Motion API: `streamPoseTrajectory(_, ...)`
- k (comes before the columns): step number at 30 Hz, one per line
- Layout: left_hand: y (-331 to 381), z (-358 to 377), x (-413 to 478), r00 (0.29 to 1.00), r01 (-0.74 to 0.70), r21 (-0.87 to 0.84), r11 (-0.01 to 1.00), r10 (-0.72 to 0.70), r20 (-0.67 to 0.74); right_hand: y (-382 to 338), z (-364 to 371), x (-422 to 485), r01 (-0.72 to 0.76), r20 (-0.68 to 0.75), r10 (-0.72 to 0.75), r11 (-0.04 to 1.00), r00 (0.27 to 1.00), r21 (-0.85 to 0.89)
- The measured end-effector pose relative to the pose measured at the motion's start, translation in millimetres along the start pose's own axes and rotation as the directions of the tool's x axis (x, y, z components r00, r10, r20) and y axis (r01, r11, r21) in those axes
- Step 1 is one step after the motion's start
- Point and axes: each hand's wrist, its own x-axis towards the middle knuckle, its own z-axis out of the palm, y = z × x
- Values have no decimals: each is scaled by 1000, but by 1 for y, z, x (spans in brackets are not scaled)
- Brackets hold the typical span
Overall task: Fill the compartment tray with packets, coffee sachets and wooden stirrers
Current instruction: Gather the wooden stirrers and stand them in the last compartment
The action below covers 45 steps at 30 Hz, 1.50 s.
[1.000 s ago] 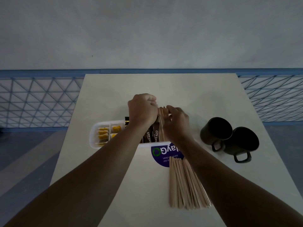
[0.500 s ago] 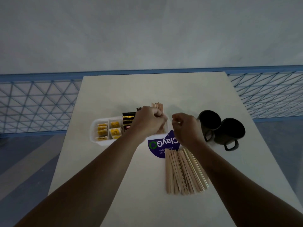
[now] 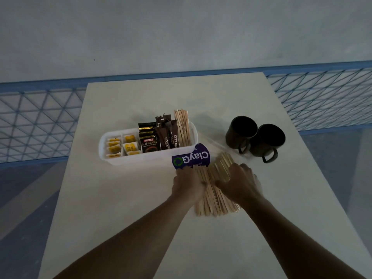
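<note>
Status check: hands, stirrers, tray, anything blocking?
Left hand and right hand grip the loose stirrers on the table. Tray holds packets, sachets, upright stirrers. Mugs off to the right, out of the way.

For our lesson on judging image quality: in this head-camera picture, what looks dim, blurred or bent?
Head view: dim light leaves the dark mugs without detail; the right hand smears with motion on the loose wooden stirrers; the coffee sachets' print reads sharp; the blue rail slants, not bent.
</note>
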Motion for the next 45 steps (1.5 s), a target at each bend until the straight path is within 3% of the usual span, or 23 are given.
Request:
streamPoseTrajectory(13, -2, 21, -11, 987, -32, 24, 999, 35, -160, -6, 8, -3, -39, 88, 29, 992, 996, 117)
streamPoseTrajectory(21, -4, 14, -8, 993, 20, 63, 998, -12, -117, -4, 4, 3, -66, 88, 49, 978, 995, 196)
streamPoseTrajectory(29, -1, 13, -7, 998, -1, -41, 999, -2, -66, -5, -2, 5, -42, 94, 17, 961, 995, 273)
streamPoseTrajectory(34, 3, 19, -5, 990, 94, -122, 988, -106, -97, -6, -5, 7, -40, 91, 13, 950, 996, 309)
streamPoseTrajectory(45, 2, 5, -9, 998, 6, 72, 997, -1, -69, -8, -12, 7, -74, 122, 33, 934, 992, 350)
